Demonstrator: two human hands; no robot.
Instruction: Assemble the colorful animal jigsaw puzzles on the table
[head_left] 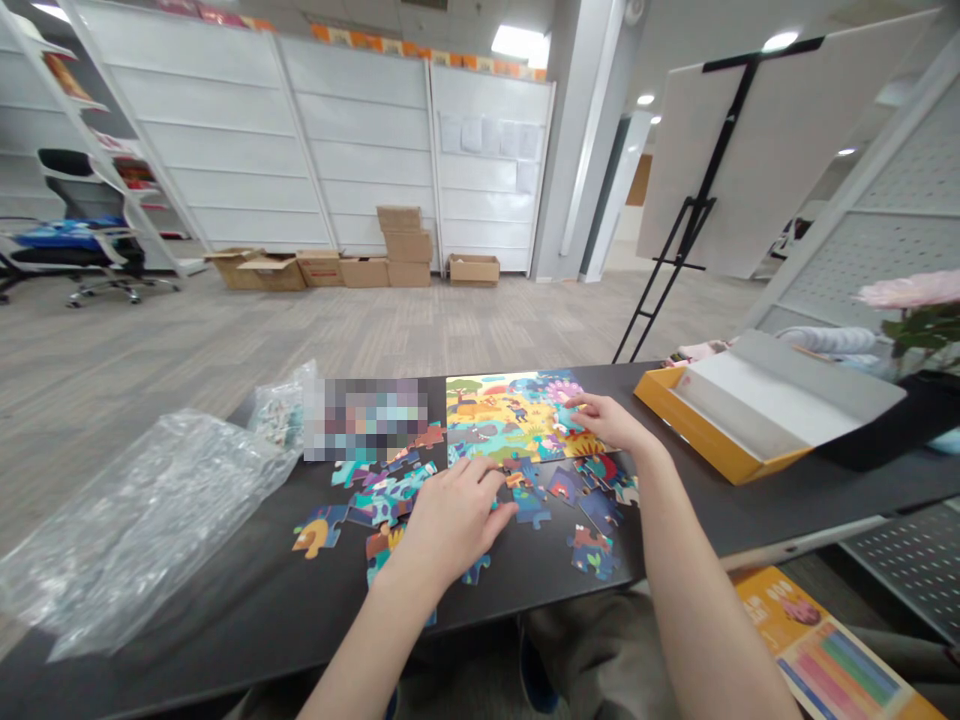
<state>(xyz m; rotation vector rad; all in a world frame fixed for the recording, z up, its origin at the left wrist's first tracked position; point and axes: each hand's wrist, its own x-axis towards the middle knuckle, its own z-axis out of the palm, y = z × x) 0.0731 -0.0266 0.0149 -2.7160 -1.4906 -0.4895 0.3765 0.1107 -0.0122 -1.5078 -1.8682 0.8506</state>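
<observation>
A brightly coloured animal jigsaw picture point(499, 412), largely joined, lies on the black table point(255, 600). My right hand point(611, 422) rests its fingertips on the picture's right side, fingers stretched out. Below the picture's lower edge, my left hand point(461, 510) hovers over or touches loose puzzle pieces, its fingers apart and partly bent. Several loose pieces point(386, 490) are heaped left of it. More loose pieces point(529, 500) lie between the hands, and a small joined cluster point(592, 550) sits nearer me. My left hand hides some pieces beneath it.
Crumpled clear plastic bags point(157, 520) cover the table's left side, beside a blurred-out patch point(367, 420). An open yellow box point(720, 430) with a white inside stands at the right. A yellow printed box point(825, 640) is below the table edge. An easel point(679, 240) stands behind.
</observation>
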